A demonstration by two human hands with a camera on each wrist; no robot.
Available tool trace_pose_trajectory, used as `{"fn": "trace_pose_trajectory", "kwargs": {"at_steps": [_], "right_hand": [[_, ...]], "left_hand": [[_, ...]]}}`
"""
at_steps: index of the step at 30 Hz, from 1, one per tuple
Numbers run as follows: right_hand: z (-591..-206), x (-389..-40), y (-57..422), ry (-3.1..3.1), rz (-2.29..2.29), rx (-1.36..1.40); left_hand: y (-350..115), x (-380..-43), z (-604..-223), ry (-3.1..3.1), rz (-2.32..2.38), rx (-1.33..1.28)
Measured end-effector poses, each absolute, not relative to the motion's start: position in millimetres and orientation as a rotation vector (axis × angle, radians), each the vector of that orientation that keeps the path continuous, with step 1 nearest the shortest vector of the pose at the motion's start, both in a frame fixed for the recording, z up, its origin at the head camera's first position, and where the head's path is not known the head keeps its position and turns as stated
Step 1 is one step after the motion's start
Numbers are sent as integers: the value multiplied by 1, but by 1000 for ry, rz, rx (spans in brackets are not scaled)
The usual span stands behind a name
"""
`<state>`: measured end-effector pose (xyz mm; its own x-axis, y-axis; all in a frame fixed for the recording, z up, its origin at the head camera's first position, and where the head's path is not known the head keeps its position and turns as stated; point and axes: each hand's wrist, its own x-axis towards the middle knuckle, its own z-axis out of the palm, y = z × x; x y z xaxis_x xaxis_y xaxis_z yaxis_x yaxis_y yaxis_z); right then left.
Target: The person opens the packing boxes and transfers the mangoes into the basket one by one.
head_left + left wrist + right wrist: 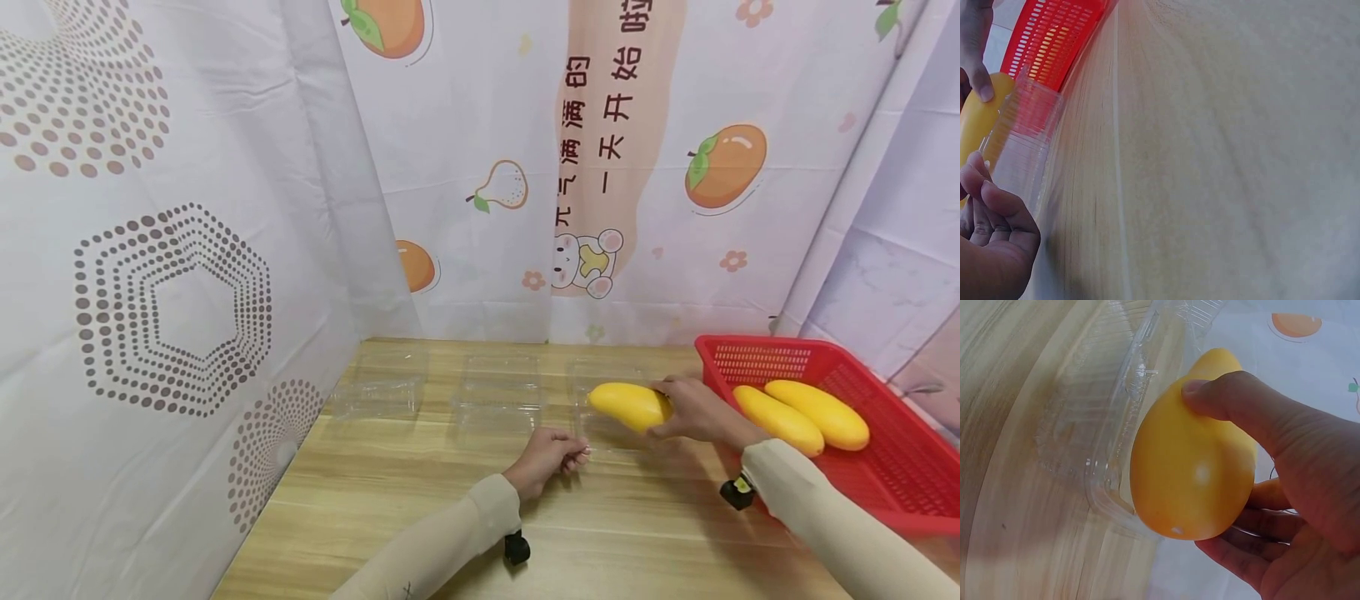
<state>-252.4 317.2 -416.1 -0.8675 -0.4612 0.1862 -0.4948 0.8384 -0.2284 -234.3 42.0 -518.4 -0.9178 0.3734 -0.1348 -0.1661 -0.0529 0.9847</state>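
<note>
A long yellow mango (628, 404) is gripped at its right end by my right hand (693, 408), over a clear plastic box (583, 421) with its lid raised. The right wrist view shows the thumb on top of the mango (1194, 465) and the fingers curled beneath. My left hand (549, 461) pinches the near left corner of that same box between thumb and fingers. In the left wrist view, the left hand (1000, 237) is at the box's edge (1022, 147), close to the mango.
Another clear box (498, 396) stands in the middle, and one more (378, 398) to the left. At the right, a red plastic basket (892, 483) holds two yellow mangoes (821, 414). Printed curtains (465, 275) hang behind and beside the wooden table (420, 517).
</note>
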Motion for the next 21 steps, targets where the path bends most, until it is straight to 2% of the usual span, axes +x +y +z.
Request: {"fn": "trace_pose_trajectory", "kwargs": {"at_steps": [21], "right_hand": [[-403, -248, 329, -2872, 424, 679]], "left_hand": [[42, -235, -522, 1848, 2047, 240]]}}
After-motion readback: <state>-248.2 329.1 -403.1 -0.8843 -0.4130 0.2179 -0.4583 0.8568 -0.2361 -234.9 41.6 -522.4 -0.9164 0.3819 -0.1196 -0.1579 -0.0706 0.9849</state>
